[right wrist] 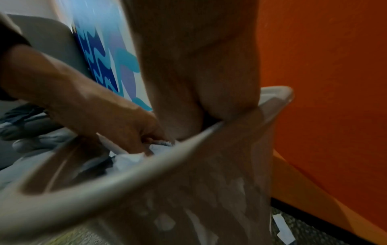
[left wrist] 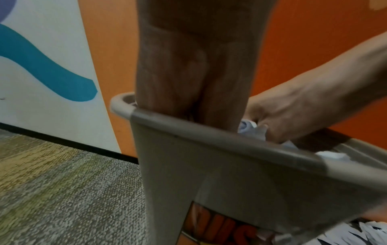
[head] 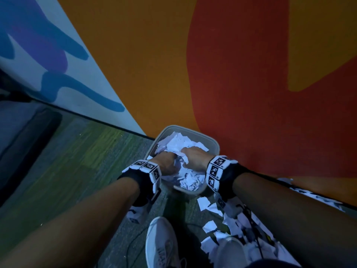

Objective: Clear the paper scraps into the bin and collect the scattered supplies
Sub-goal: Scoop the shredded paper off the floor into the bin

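Floor: short-pile carpet (head: 63, 171), mottled grey with green and yellow streaks. A black baseboard (head: 108, 122) runs along the foot of the wall. Wall (head: 154, 64) painted in flat blocks: orange, a darker red-orange shape, and to the left a white panel with blue and purple wavy bands.

Bin (head: 212, 147) stands on the carpet against the wall. Grey plastic, rounded-rectangular mouth with a rolled rim, walls tapering downward; an orange printed label shows low on its side in the left wrist view. It is filled near the rim with scraps (head: 179, 143), torn and crumpled white paper.

Both hands are down inside the bin on the paper. Left hand (head: 167, 164) has fingers bent into the pile and pinches crumpled paper, as the right wrist view shows. Right hand (head: 195, 158) has fingers curled down among the scraps; whether it actually grips any cannot be told. Each wrist carries a black strap with white blocks of black square markers.

More loose scraps (head: 209, 207) lie on the carpet just right of the bin, some printed in black. Two pale sneakers (head: 161, 242) stand below, with a thin black cable (head: 133, 242) beside them.
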A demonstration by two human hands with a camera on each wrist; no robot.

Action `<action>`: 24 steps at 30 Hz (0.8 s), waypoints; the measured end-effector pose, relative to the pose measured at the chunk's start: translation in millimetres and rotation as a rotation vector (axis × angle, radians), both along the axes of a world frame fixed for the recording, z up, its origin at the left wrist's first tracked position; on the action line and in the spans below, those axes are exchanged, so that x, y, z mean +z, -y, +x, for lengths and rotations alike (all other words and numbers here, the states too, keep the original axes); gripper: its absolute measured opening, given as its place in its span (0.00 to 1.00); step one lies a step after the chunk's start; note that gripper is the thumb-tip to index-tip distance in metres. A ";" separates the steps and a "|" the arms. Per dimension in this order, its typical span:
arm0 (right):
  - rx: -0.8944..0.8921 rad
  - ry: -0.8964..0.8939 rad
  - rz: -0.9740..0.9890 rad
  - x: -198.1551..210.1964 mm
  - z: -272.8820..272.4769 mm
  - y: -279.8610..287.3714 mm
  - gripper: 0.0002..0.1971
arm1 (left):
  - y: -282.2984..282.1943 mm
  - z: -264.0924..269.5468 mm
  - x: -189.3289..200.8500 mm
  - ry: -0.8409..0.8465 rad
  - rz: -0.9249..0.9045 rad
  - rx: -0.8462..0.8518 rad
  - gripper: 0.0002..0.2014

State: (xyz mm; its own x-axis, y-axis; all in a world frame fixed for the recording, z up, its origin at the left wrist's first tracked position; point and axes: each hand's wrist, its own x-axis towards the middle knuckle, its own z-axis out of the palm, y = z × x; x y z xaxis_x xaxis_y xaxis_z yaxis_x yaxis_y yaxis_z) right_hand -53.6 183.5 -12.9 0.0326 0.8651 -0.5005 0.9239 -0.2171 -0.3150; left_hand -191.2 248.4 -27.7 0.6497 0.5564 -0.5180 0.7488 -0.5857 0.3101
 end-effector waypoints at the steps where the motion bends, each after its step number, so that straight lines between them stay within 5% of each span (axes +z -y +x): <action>1: 0.017 0.013 -0.039 -5.0 -0.7 -3.2 0.21 | -3.6 2.0 -4.4 -0.034 -0.041 0.012 0.16; 8: 0.029 0.007 -0.139 -21.3 0.0 -9.7 0.25 | -6.1 10.3 -14.6 -0.180 -0.063 -0.021 0.22; 17: -0.124 -0.296 0.005 28.8 12.2 0.9 0.24 | -3.9 -6.7 34.3 0.053 -0.102 0.105 0.30; 21: -0.153 -0.320 0.006 53.6 25.2 3.7 0.45 | -1.8 -21.2 64.6 0.145 -0.158 0.230 0.33; 24: -0.123 -0.286 0.023 67.2 32.9 7.8 0.49 | 3.0 -29.6 91.8 0.217 -0.122 0.255 0.30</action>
State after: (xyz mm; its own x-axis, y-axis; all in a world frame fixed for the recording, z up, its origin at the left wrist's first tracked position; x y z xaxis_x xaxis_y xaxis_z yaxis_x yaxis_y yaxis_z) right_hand -20.7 175.7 54.3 -0.0014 0.8747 -0.4846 0.7643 -0.3116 -0.5646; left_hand -220.8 245.4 64.2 0.6000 0.6575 -0.4558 0.7751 -0.3367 0.5346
